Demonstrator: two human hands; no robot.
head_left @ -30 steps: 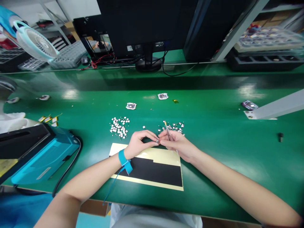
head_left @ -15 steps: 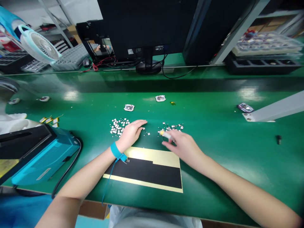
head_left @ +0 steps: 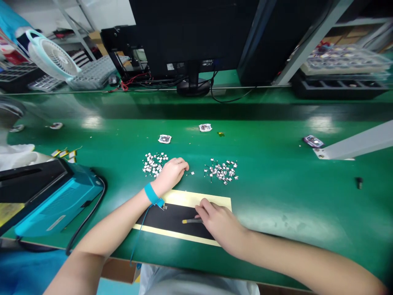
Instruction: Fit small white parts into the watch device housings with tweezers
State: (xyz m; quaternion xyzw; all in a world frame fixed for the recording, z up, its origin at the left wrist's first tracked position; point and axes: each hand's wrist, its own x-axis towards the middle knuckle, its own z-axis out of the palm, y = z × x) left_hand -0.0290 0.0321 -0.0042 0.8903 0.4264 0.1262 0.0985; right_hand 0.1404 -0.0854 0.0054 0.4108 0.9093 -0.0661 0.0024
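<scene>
My left hand (head_left: 172,174), with a blue wrist strap (head_left: 151,193), rests beside the left pile of small white parts (head_left: 151,164). Its fingers are curled together; what they pinch, if anything, is too small to name. One loose white part (head_left: 192,173) lies just right of its fingertips. My right hand (head_left: 215,219) is closed on a thin tool with a yellowish tip (head_left: 190,221), over the black and pale yellow sheet (head_left: 178,234). Behind it lies the right pile of white parts (head_left: 224,170).
Two white-framed devices (head_left: 165,139) (head_left: 205,128) lie behind the piles. A teal machine (head_left: 61,200) with a black cable stands at the left. A grey metal brace (head_left: 362,141) and a dark device (head_left: 313,141) are at the right. A monitor (head_left: 196,37) stands behind.
My right hand has moved from the right pile toward me, over the sheet, with the tool. My left hand's fingers have curled in from a more stretched pose.
</scene>
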